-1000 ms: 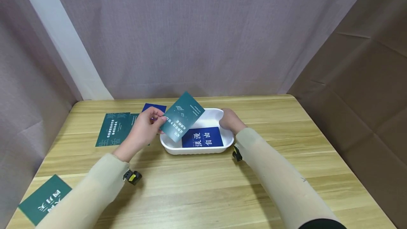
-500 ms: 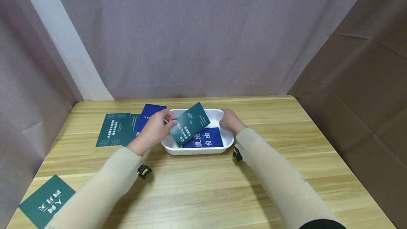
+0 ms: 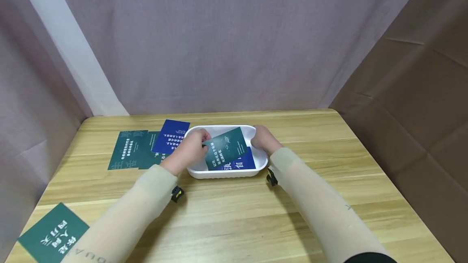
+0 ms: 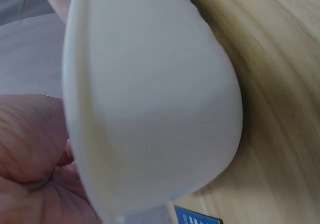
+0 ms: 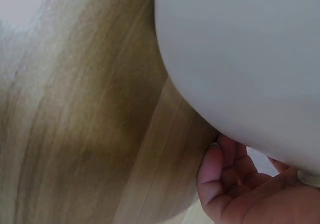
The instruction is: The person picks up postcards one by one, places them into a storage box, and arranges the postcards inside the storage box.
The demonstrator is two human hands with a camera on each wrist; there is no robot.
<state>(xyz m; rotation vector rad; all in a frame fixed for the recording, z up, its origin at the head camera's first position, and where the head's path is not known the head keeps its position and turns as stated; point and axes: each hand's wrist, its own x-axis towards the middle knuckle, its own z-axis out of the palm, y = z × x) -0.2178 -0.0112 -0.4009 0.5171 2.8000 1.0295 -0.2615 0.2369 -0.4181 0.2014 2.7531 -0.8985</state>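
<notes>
In the head view a dark green printed card (image 3: 227, 146) lies tilted within the white oval tray (image 3: 223, 175), overlapping a blue card (image 3: 245, 160). My left hand (image 3: 191, 149) is above the tray's left end and pinches the green card's left edge. In the left wrist view the tray's outer wall (image 4: 155, 94) hides the card and most fingers of that hand (image 4: 30, 154). My right hand (image 3: 264, 139) grips the tray's right end. From the right wrist, its fingers (image 5: 212, 166) show curled against the tray's underside.
Left of the tray, another blue card (image 3: 170, 136) overlaps green cards, one of them a patterned green card (image 3: 128, 150). A separate green card (image 3: 54, 232) lies at the table's front left, partly behind the left sleeve. Curtains (image 3: 226, 52) stand behind the wooden table (image 3: 234, 222).
My left hand has moved right and down, bringing the green card from above the tray into it, over the blue card. The right hand and tray have stayed put.
</notes>
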